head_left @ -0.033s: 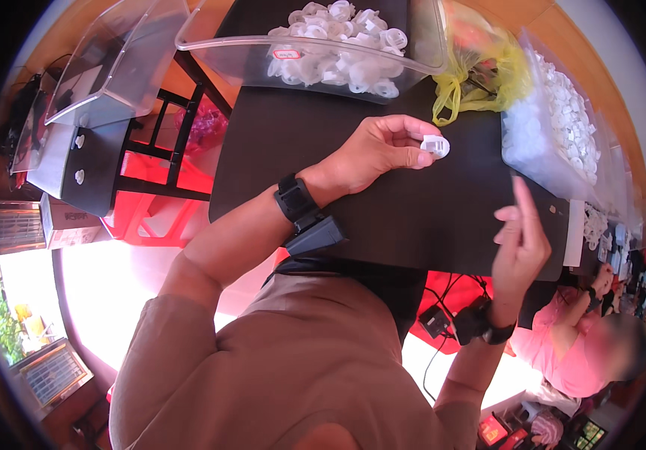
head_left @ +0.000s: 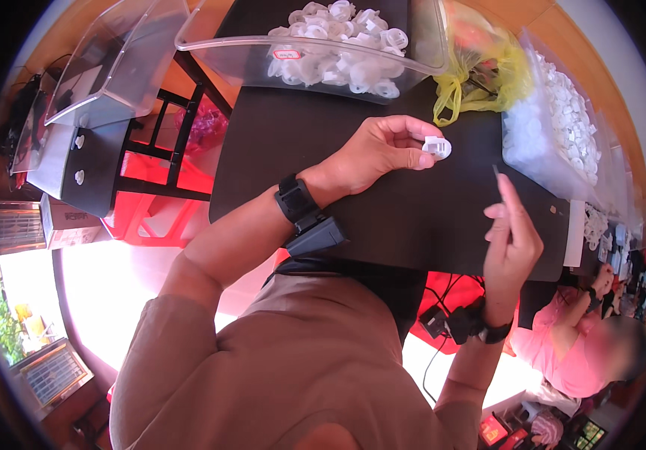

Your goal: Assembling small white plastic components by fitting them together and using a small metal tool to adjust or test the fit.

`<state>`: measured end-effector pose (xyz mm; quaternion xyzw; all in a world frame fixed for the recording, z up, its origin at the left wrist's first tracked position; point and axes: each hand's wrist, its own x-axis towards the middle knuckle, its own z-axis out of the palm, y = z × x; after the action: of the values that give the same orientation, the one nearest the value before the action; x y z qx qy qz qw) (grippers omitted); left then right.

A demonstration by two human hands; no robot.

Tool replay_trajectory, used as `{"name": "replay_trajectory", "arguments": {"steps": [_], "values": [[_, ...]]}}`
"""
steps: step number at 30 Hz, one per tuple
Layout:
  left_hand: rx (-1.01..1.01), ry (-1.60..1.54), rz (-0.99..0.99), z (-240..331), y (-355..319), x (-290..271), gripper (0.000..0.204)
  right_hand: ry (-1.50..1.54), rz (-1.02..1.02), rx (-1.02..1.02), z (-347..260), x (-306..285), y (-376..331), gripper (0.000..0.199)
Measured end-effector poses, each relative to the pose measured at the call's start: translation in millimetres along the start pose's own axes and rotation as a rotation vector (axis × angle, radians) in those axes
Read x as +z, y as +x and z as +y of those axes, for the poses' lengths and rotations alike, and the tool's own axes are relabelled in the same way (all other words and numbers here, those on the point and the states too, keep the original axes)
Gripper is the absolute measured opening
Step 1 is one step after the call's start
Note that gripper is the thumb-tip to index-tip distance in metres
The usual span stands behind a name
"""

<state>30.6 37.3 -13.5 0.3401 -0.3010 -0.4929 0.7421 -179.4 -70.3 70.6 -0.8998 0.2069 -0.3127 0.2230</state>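
white plastic piece (head_left: 438, 148) is pinched edgewise by left hand (head_left: 375, 155), probably to bare its face; right hand (head_left: 514, 246), nearer the desk (head_left: 413, 217)'s right edge: grip cannot be told.

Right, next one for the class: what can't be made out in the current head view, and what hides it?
- Head view: part of the small white plastic piece, covered by the left hand.
- Head view: the thin grey sliver at the right hand, too small and blurred to identify.
- Head view: contents of the yellow translucent plastic bag, veiled by its film.
- Head view: far side of the clear plastic bin, cut off by the top edge.
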Motion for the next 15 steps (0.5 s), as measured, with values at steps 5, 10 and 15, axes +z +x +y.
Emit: {"name": "replay_trajectory", "arguments": {"steps": [5,10,15], "values": [[0.020,0.000,-0.015,4,1,6,0.033,-0.122,-0.065,-0.065,-21,16,7,0.047],[0.040,0.007,-0.011,5,2,7,0.033,-0.311,-0.061,-0.208,-25,23,12,0.048],[0.056,0.043,-0.001,6,0,7,0.034,-0.468,-0.144,-0.210,-33,18,17,0.045]]}}
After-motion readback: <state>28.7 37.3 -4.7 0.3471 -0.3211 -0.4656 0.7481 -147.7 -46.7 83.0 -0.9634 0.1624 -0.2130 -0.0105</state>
